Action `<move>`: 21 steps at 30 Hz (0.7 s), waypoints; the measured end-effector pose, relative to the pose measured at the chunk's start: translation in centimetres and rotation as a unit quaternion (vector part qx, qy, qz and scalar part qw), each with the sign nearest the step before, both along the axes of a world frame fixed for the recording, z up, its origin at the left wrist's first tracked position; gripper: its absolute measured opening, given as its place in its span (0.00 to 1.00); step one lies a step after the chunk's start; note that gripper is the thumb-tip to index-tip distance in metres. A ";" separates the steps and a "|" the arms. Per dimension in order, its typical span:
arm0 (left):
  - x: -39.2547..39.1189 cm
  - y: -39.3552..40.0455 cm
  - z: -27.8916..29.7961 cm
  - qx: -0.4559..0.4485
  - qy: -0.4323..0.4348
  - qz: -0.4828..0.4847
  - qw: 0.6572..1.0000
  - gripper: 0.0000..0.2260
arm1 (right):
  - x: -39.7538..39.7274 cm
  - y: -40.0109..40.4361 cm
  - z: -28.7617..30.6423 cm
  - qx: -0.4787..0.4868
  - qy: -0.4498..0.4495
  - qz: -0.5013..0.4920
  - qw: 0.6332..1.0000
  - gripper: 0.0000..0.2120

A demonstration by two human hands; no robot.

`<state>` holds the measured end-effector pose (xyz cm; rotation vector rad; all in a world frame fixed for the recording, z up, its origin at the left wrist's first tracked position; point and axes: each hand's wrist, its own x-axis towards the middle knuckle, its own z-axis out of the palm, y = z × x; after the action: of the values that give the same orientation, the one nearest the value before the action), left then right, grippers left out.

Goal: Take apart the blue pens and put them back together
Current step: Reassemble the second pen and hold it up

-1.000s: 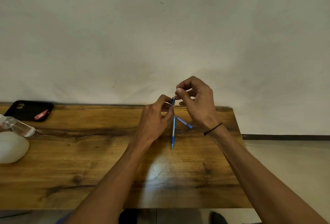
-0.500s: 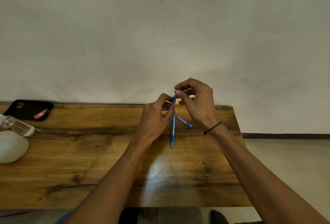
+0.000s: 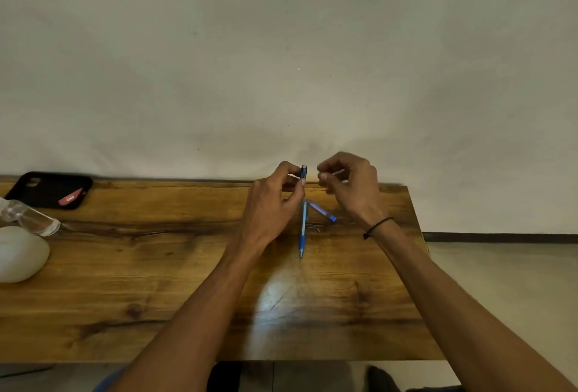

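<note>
Left hand (image 3: 275, 204) pinching what I read as a blue pen barrel (image 3: 303, 172) upright, right hand (image 3: 350, 188) gripping a thin white refill (image 3: 338, 172), another blue pen (image 3: 302, 232) flat on the wooden table (image 3: 125, 282).

No text, brand or number can be read anywhere. The small red label (image 3: 70, 197) on the black rectangular phone case (image 3: 47, 189) carries pale marks, too blurred to make out.

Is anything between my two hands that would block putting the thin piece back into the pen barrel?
Nothing visible. The left hand holds the pen barrel upright, the right hand pinches the thin pale piece beside it, and only open air separates them. The other pen parts lie on the table below.
</note>
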<state>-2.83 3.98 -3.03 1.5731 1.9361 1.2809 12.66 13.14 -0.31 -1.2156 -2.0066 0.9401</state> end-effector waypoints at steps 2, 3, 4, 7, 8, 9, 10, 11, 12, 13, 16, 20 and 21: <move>0.1 0.0 -0.1 0.000 0.002 -0.003 1.000 0.07 | 0.8 0.2 -1.4 0.009 -0.100 0.029 0.995 0.04; 0.1 0.0 -0.1 0.001 0.002 -0.003 1.000 0.07 | 1.1 0.1 -2.2 0.015 -0.145 0.049 0.988 0.04; 0.1 0.0 -0.1 0.002 0.001 -0.002 1.000 0.07 | 1.3 -0.1 -2.8 0.019 -0.184 0.070 0.980 0.04; 0.2 0.1 0.1 0.004 -0.009 0.000 1.000 0.07 | 1.5 -0.8 -4.4 0.017 -0.277 0.113 0.954 0.03; 0.3 0.1 0.0 0.005 -0.012 -0.002 1.000 0.07 | 1.5 -1.0 -4.9 0.014 -0.298 0.123 0.946 0.03; 0.4 0.1 0.0 0.004 -0.013 -0.005 1.000 0.07 | 1.5 -1.2 -5.4 0.015 -0.317 0.133 0.939 0.04; 0.5 0.1 0.0 0.003 -0.015 -0.008 1.000 0.07 | 1.5 -1.4 -5.8 0.019 -0.333 0.141 0.932 0.05; 0.5 0.1 -0.1 0.002 -0.016 -0.011 1.000 0.07 | 1.5 -1.5 -6.1 0.024 -0.347 0.146 0.926 0.06; 0.4 0.1 -0.1 0.002 -0.018 -0.014 1.000 0.06 | 1.5 -1.6 -6.3 0.027 -0.358 0.148 0.922 0.07; 0.4 0.1 -0.2 0.002 -0.020 -0.017 1.000 0.06 | 1.4 -1.6 -6.5 0.030 -0.365 0.150 0.918 0.08; 0.2 0.2 -0.4 0.003 -0.025 -0.022 0.999 0.06 | 1.2 -1.7 -7.0 0.036 -0.370 0.155 0.915 0.08; 0.2 0.3 -0.6 -0.002 -0.019 -0.023 1.000 0.07 | 1.0 -1.9 -7.3 0.060 -0.376 0.176 0.908 0.10; 0.2 0.3 -0.6 -0.003 -0.015 -0.023 1.000 0.08 | 1.1 -2.0 -7.4 0.071 -0.376 0.181 0.906 0.09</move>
<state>-2.67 4.26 -3.60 1.5759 1.8735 1.2724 13.71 11.18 -7.66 -1.2599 -2.9304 0.4842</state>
